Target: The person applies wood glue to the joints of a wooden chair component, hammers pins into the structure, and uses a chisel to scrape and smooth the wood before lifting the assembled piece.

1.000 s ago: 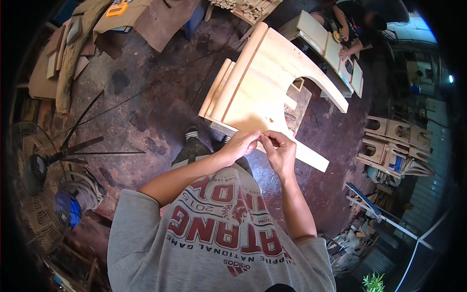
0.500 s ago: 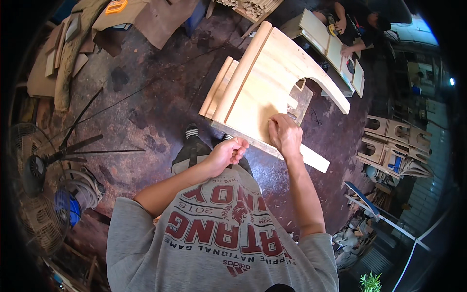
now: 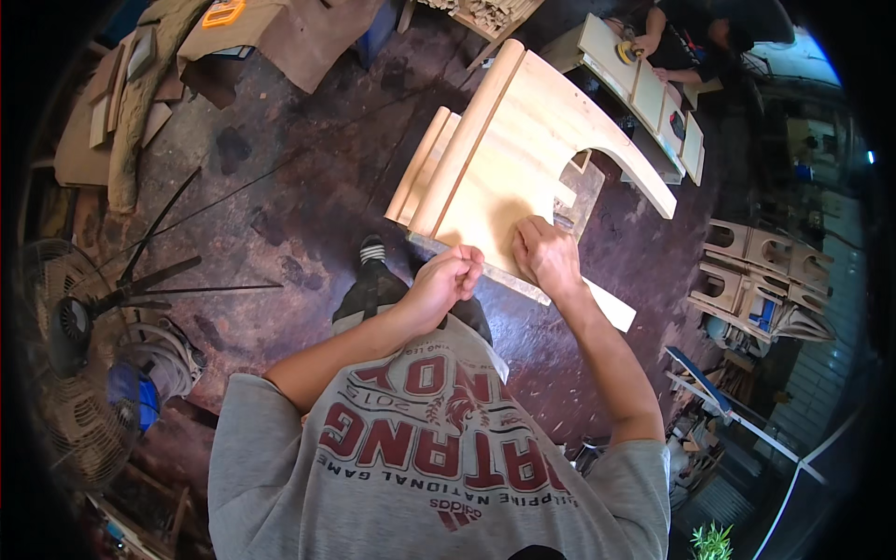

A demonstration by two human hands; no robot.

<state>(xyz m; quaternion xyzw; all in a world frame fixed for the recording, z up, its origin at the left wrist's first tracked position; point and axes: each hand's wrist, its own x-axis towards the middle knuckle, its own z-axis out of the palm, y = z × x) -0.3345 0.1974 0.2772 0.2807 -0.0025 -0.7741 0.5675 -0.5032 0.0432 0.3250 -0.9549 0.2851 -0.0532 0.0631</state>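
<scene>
A pale wooden furniture piece [image 3: 509, 140] stands before me, with a rounded rail along its left side and a curved arm sweeping to the right. My right hand [image 3: 544, 252] rests on its flat panel near the front edge, fingers curled down. Whatever lies under those fingers is hidden. Close to the piece's near left edge, my left hand [image 3: 448, 285] is held with thumb and fingertips pinched together. Anything between them is too small to make out. Just past my right hand are a cut-out and a small wood block [image 3: 564, 196].
A person [image 3: 686, 47] at the upper right works a yellow sander [image 3: 627, 52] over pale panels [image 3: 644, 93]. A standing fan [image 3: 79, 322] and a blue machine with a hose [image 3: 135, 397] are at left. Wooden frames [image 3: 761, 271] are stacked at right. Boards [image 3: 103, 93] lie upper left.
My left hand has risen closer to the panel's near edge. My right hand has shifted only slightly on the panel. The other person's sander has moved left across the panels.
</scene>
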